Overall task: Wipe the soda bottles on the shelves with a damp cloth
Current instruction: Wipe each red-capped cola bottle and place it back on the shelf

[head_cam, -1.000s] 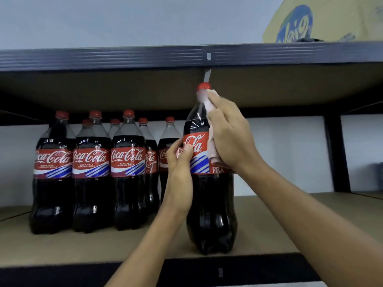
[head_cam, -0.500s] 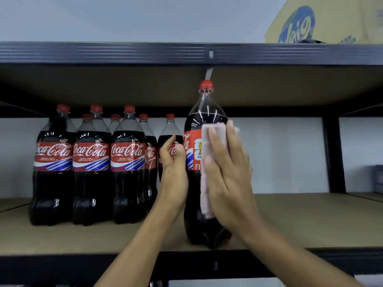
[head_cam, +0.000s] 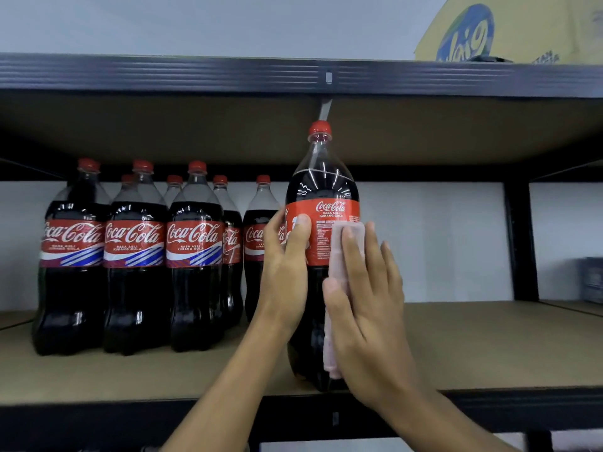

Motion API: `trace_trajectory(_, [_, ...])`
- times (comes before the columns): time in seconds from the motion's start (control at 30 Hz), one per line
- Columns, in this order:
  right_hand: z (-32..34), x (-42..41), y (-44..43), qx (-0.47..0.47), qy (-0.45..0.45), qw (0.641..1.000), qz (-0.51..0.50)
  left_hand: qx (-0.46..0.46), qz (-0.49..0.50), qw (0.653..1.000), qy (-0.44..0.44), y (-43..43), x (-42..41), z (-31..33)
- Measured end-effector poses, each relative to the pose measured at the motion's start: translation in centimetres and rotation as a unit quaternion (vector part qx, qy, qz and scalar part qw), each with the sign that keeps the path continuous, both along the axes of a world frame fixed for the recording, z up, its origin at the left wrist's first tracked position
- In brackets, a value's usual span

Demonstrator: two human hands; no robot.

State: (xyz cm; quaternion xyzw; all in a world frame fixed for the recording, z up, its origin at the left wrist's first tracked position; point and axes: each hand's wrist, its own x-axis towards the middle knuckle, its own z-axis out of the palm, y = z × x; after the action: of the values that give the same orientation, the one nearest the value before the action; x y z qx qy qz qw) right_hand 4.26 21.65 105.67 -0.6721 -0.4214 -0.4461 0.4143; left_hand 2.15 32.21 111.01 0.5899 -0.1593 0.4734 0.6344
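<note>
Currently the person is wiping one bottle, which is standing at the front edge of the shelf, right of centre and apart from the other bottles grouped toward the left end.

The left hand is gripping it at the label, with the fingers curling round the left side and the thumb lying across the front. The right hand is lying flat with the fingers straight, pressing the pink cloth onto the bottle's right front face, not clenching it.

Change: a second ago the cloth was up at the cap and neck, and half a second ago it was at label height. Now it is covering from the label down almost to the base, so the stroke is running top to bottom. The label's small-print panel is now facing out where the logo side was, so the left hand is turning the bottle between passes.

Judgement: this bottle is probably getting close to done, with the base and far side likely remaining. The other bottles are still waiting. Risk: it is sitting near the front edge, so a hard sideways push could be tipping it off.
</note>
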Motion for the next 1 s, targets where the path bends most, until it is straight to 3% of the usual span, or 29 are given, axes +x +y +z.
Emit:
trace_trajectory(0.07, [0.2,0.3,-0.3,-0.004,-0.006,1.0,-0.013,-0.005,-0.005,1.0,0.001,0.0,0.1,0.0])
trace_trajectory(0.23, [7.4,1.5,0.4,0.052,0.006,0.994,0.093,0.005,0.006,1.0,-0.006,0.1,0.0,0.0])
trace_trajectory(0.37, [11.4,1.3,0.7,0.114,0.087,0.967,0.21,0.001,-0.012,1.0,0.002,0.2,-0.1,0.0])
trace_trajectory(0.53, [4.6,0.4,0.8,0.044,-0.008,0.995,0.092,0.006,-0.006,1.0,0.012,0.9,0.1,0.0])
trace_trajectory(0.7, [-1.9,-0.7,-0.5,-0.048,0.009,0.997,0.067,-0.029,-0.014,0.999,0.024,1.6,0.3,-0.1])
trace_trajectory(0.8, [0.3,-0.6,-0.3,-0.026,0.02,0.997,0.075,-0.042,-0.036,0.998,0.043,2.0,0.6,-0.2])
trace_trajectory(1.0, [11.0,1.0,0.9,0.06,0.029,0.991,0.117,-0.062,-0.058,0.994,0.062,2.4,0.8,0.2])
